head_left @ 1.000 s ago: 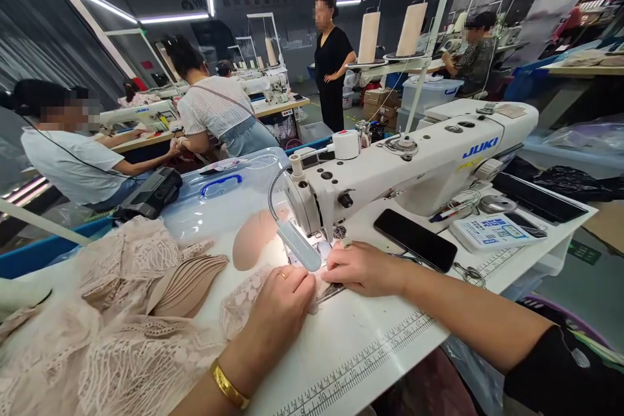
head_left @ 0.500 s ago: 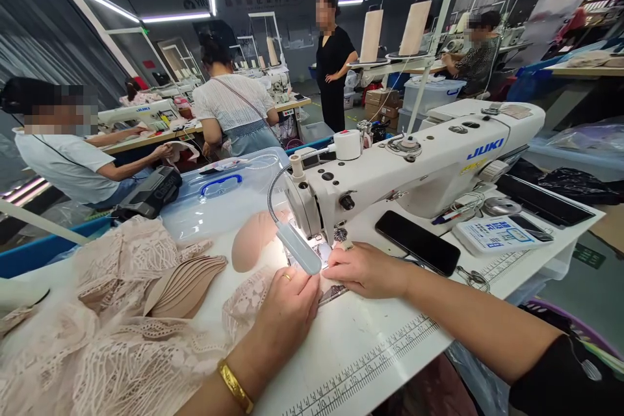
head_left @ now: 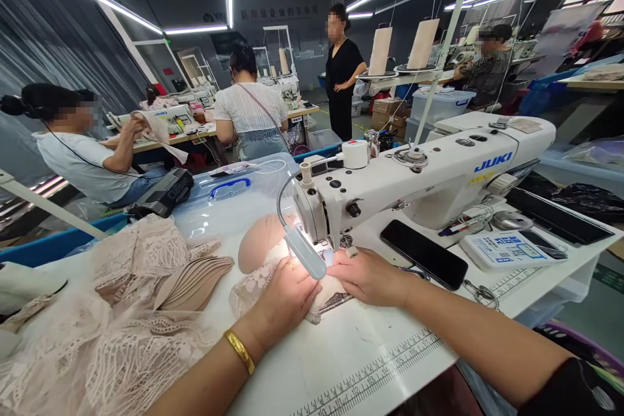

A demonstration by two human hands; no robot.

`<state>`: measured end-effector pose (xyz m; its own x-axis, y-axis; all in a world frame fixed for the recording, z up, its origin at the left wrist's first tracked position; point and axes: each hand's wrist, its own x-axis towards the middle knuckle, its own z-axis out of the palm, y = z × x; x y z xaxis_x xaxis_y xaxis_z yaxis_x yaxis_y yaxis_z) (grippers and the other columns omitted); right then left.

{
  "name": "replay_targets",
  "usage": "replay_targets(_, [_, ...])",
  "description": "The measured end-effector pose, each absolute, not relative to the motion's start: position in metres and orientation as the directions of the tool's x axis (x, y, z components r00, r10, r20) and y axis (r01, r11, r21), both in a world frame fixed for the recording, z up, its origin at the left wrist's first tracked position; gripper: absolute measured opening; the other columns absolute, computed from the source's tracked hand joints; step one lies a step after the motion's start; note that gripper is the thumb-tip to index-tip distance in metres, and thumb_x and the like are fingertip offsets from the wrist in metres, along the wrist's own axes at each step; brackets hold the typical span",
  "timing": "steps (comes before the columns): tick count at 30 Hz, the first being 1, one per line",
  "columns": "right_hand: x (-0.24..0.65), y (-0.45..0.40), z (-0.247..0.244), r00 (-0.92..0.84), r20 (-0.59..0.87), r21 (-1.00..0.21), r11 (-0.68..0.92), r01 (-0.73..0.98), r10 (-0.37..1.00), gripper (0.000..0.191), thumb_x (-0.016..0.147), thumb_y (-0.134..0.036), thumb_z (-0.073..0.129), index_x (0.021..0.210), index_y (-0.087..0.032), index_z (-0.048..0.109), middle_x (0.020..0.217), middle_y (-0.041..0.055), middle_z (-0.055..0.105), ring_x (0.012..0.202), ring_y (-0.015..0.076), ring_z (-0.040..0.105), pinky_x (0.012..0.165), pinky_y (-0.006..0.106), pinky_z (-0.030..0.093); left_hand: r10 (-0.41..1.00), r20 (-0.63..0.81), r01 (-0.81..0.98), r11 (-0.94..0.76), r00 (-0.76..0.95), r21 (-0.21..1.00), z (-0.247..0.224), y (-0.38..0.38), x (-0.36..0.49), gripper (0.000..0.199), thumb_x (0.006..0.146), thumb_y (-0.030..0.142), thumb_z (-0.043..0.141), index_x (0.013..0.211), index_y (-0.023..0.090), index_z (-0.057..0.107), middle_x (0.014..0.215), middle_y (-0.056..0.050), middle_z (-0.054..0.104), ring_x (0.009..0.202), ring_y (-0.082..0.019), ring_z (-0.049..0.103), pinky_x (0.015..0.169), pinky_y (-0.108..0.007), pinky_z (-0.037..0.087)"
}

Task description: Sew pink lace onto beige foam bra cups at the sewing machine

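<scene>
Under the needle end of the white sewing machine (head_left: 419,166), my left hand (head_left: 290,292) and my right hand (head_left: 370,277) are close together. Both have closed fingers, pressing a pale lace piece (head_left: 247,287) flat on the machine bed. The lace shows at the left of my left hand, and pale fabric shows between the hands. A small grey lamp (head_left: 306,253) on a bendy neck lights the spot and covers the left fingertips. Behind my left hand a beige moulded bra cup (head_left: 258,244) lies on the table. The needle itself cannot be made out.
Lace pieces (head_left: 131,331) and a stack of beige cups (head_left: 195,283) cover the table's left. A black phone (head_left: 423,253), white box (head_left: 511,250) and thread snips (head_left: 480,294) lie right. A clear lidded bin (head_left: 224,198) stands behind. Several people are beyond.
The view has shifted, moving the scene right and slightly down. Pale fabric now shows between my hands at the bed's front. The seated co-worker at left has raised a cloth.
</scene>
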<state>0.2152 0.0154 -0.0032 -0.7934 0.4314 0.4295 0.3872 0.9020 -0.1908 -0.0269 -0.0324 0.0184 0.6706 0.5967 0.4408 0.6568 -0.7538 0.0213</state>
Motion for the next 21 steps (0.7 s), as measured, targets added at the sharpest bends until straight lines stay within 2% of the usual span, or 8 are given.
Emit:
replay_targets(8, [0.211, 0.016, -0.001, -0.757, 0.411, -0.258, 0.861, 0.439, 0.509, 0.028, 0.083, -0.001, 0.051, 0.096, -0.02, 0.067, 0.079, 0.0014, 0.054, 0.075, 0.0188, 0.042, 0.065, 0.029, 0.034, 0.607, 0.395, 0.643, -0.764, 0.689, 0.052, 0.025, -0.02, -0.032, 0.028, 0.105, 0.018, 0.045, 0.113, 0.021, 0.072, 0.109, -0.009, 0.075, 0.106, -0.028, 0.067, 0.096, -0.046, 0.049])
replay_targets(14, [0.21, 0.015, -0.001, -0.752, 0.399, -0.267, 0.851, 0.452, 0.525, 0.028, 0.084, -0.001, 0.052, 0.097, -0.02, 0.068, 0.079, 0.0015, 0.054, 0.075, 0.0193, 0.042, 0.066, 0.03, 0.034, 0.641, 0.315, 0.657, -0.75, 0.7, 0.067, 0.029, -0.017, -0.031, 0.026, 0.103, 0.015, 0.046, 0.109, 0.022, 0.071, 0.103, -0.007, 0.074, 0.097, -0.027, 0.066, 0.092, -0.045, 0.047])
replay_targets(18, [0.213, 0.014, -0.002, -0.776, 0.393, -0.214, 0.87, 0.445, 0.494, 0.025, 0.082, -0.001, 0.053, 0.092, -0.02, 0.066, 0.081, 0.0021, 0.056, 0.076, 0.0189, 0.042, 0.065, 0.029, 0.033, 0.633, 0.351, 0.676, -0.737, 0.69, -0.001, 0.027, -0.02, -0.031, 0.025, 0.1, 0.012, 0.049, 0.104, 0.022, 0.071, 0.101, -0.008, 0.073, 0.097, -0.027, 0.066, 0.092, -0.046, 0.046])
replay_targets(21, [0.215, 0.014, -0.003, -0.805, 0.386, -0.163, 0.892, 0.421, 0.451, 0.024, 0.083, 0.0, 0.054, 0.089, -0.02, 0.065, 0.084, 0.0029, 0.058, 0.078, 0.019, 0.043, 0.065, 0.029, 0.031, 0.599, 0.399, 0.671, -0.74, 0.694, -0.055, 0.024, -0.022, -0.031, 0.027, 0.097, 0.008, 0.05, 0.108, 0.022, 0.07, 0.102, -0.009, 0.074, 0.098, -0.027, 0.067, 0.093, -0.046, 0.047])
